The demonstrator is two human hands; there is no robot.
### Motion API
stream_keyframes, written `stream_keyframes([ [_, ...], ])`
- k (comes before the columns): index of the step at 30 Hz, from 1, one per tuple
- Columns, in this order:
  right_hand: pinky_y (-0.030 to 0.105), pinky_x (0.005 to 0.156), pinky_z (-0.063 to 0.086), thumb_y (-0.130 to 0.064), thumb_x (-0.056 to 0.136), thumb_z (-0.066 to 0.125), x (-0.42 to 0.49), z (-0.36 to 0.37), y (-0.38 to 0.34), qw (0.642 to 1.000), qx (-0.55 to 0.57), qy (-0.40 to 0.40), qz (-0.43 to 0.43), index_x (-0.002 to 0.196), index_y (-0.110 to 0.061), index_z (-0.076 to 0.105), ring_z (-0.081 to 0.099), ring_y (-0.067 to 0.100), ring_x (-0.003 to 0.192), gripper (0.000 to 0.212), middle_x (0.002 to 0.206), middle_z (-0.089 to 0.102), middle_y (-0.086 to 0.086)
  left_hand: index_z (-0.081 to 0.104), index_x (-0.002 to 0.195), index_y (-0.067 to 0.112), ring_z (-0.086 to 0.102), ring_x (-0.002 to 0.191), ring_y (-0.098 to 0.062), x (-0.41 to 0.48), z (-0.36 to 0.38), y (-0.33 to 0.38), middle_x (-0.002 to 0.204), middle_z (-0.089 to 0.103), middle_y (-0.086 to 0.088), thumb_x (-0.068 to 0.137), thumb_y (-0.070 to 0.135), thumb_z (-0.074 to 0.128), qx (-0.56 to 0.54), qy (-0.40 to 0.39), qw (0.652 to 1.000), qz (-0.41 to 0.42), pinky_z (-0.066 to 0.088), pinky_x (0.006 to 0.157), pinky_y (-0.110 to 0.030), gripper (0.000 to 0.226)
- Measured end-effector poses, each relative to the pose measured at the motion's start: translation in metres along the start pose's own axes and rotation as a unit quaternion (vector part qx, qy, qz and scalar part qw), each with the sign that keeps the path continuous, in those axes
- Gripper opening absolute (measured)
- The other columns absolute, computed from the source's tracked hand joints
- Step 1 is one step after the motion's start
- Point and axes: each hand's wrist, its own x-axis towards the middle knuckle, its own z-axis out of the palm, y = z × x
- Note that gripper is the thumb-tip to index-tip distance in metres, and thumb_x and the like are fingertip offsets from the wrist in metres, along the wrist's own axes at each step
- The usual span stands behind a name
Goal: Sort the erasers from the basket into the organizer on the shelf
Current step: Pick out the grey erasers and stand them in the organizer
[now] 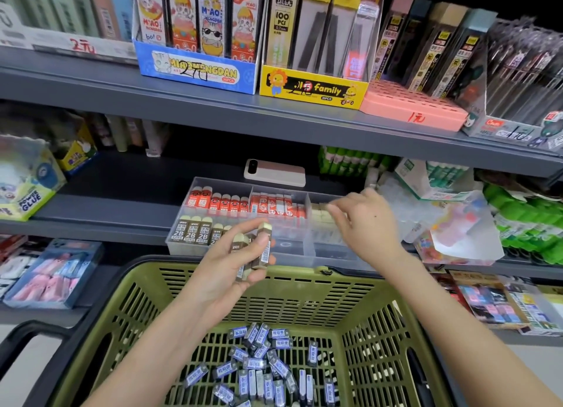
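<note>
— What lies nearest us, on this side of the organizer (298, 250)?

— The green basket (304, 300), pushed close below its front wall, I'd guess so each trip is short. On the basket floor sits a loose heap of blue-sleeved erasers (262, 364), none sorted yet.

— And the hands?

— The left hand (240, 263) hovers just in front of the organizer, fingers curled round a bundle of brown-sleeved erasers (262, 245) held upright. It seems to serve as a magazine, with stock kept ready for the other hand to draw from.

— The other one?

— The right hand (365, 221) reaches over the organizer's right-hand compartment, where cream erasers (320, 216) lie. Its fingertips (335, 207) are drawn close together but blurred, so I cannot tell whether they pinch anything.

— What's inside the organizer already?

— A brown 2B row (195, 231) stands in the front left compartment, matching the bundle, so that's likely where those belong. Red erasers (219, 201) fill the back compartments. They stand upright, labels forward, presumably so shoppers can read them.

— Anything behind it?

— A phone (274, 172) lies flat just behind the organizer, on the same shelf.
</note>
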Motion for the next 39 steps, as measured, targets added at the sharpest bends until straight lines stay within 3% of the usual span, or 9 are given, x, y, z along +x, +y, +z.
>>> stream_keyframes([
  [4, 0.012, 0.053, 0.039, -0.034, 0.088, 0.061, -0.008, -0.026, -0.072, 0.876, 0.463, -0.124, 0.052, 0.063, -0.024, 0.066, 0.054, 0.000, 0.053, 0.027, 0.061, 0.067, -0.010, 0.059, 0.104, 0.013, 0.061, 0.057, -0.014, -0.006, -0.004, 0.002, 0.074, 0.072, -0.009, 0.052, 0.023, 0.081, 0.109, -0.002, 0.994, 0.030, 0.036, 0.041, -0.015, 0.057],
  [8, 0.011, 0.048, 0.039, -0.015, 0.080, 0.072, -0.004, -0.020, -0.094, 0.774, 0.590, -0.201, 0.110, 0.074, -0.013, 0.069, 0.051, -0.002, 0.047, 0.007, 0.059, 0.062, -0.007, 0.055, 0.105, 0.017, 0.052, 0.050, -0.010, -0.016, -0.015, 0.005, 0.064, 0.068, -0.007, 0.060, 0.031, 0.078, 0.234, 0.002, 0.970, 0.060, 0.039, 0.046, -0.016, 0.052],
  [12, 0.016, 0.044, 0.041, -0.005, 0.081, 0.069, 0.022, -0.002, -0.101, 0.709, 0.662, -0.129, 0.207, 0.071, -0.014, 0.070, 0.050, 0.002, 0.048, 0.013, 0.057, 0.063, -0.007, 0.060, 0.102, 0.008, 0.058, 0.059, -0.010, -0.017, -0.041, 0.023, 0.077, 0.069, -0.011, 0.080, 0.023, 0.063, 0.122, 0.049, 0.985, 0.108, 0.038, 0.043, -0.017, 0.026],
  [15, 0.015, 0.047, 0.047, -0.003, 0.082, 0.068, 0.039, 0.014, -0.120, 0.729, 0.637, -0.140, 0.208, 0.075, -0.009, 0.071, 0.054, 0.003, 0.047, 0.009, 0.055, 0.064, -0.008, 0.057, 0.094, 0.007, 0.063, 0.062, -0.015, -0.015, -0.066, 0.039, 0.077, 0.071, -0.014, 0.093, 0.005, 0.048, 0.004, 0.103, 0.984, 0.146, 0.040, 0.043, -0.019, 0.009],
  [19, 0.028, 0.064, 0.058, -0.008, 0.083, 0.069, 0.052, 0.031, -0.140, 0.808, 0.532, -0.182, 0.176, 0.080, -0.002, 0.072, 0.061, 0.015, 0.056, 0.008, 0.063, 0.065, -0.002, 0.054, 0.092, 0.007, 0.072, 0.080, -0.023, -0.012, -0.089, 0.051, 0.088, 0.073, -0.019, 0.094, 0.001, 0.046, -0.052, 0.137, 0.977, 0.155, 0.056, 0.060, -0.023, 0.010],
  [24, 0.036, 0.078, 0.056, -0.009, 0.090, 0.059, 0.057, 0.035, -0.151, 0.895, 0.369, -0.225, 0.113, 0.088, -0.005, 0.071, 0.070, 0.016, 0.066, 0.013, 0.084, 0.072, 0.010, 0.054, 0.092, 0.007, 0.070, 0.095, -0.030, -0.004, -0.095, 0.050, 0.102, 0.071, -0.020, 0.090, 0.005, 0.051, -0.064, 0.099, 0.980, 0.157, 0.057, 0.068, -0.028, 0.004],
  [32, 0.030, 0.084, 0.050, -0.009, 0.090, 0.057, 0.044, 0.028, -0.164, 0.954, 0.265, -0.133, 0.053, 0.102, -0.008, 0.069, 0.063, 0.017, 0.085, 0.017, 0.098, 0.069, 0.005, 0.052, 0.097, 0.007, 0.064, 0.110, -0.032, -0.003, -0.091, 0.039, 0.116, 0.067, -0.021, 0.085, 0.012, 0.052, -0.081, 0.029, 0.985, 0.152, 0.056, 0.084, -0.034, 0.013],
  [34, 0.022, 0.068, 0.044, -0.023, 0.092, 0.057, 0.035, 0.018, -0.169, 0.950, 0.299, -0.085, 0.022, 0.088, -0.015, 0.071, 0.055, 0.007, 0.070, 0.017, 0.080, 0.067, -0.002, 0.052, 0.098, 0.007, 0.063, 0.113, -0.030, -0.004, -0.092, 0.039, 0.118, 0.066, -0.020, 0.087, 0.013, 0.051, -0.079, 0.019, 0.983, 0.163, 0.054, 0.089, -0.036, 0.013],
  [39, 0.026, 0.057, 0.055, -0.028, 0.084, 0.067, 0.009, -0.002, -0.191, 0.820, 0.526, -0.220, 0.045, 0.068, -0.030, 0.063, 0.062, 0.009, 0.062, 0.016, 0.068, 0.064, -0.007, 0.053, 0.096, 0.010, 0.062, 0.115, -0.023, -0.007, -0.091, 0.039, 0.119, 0.067, -0.012, 0.086, 0.015, 0.052, -0.083, 0.021, 0.980, 0.178, 0.054, 0.087, -0.033, 0.012],
])
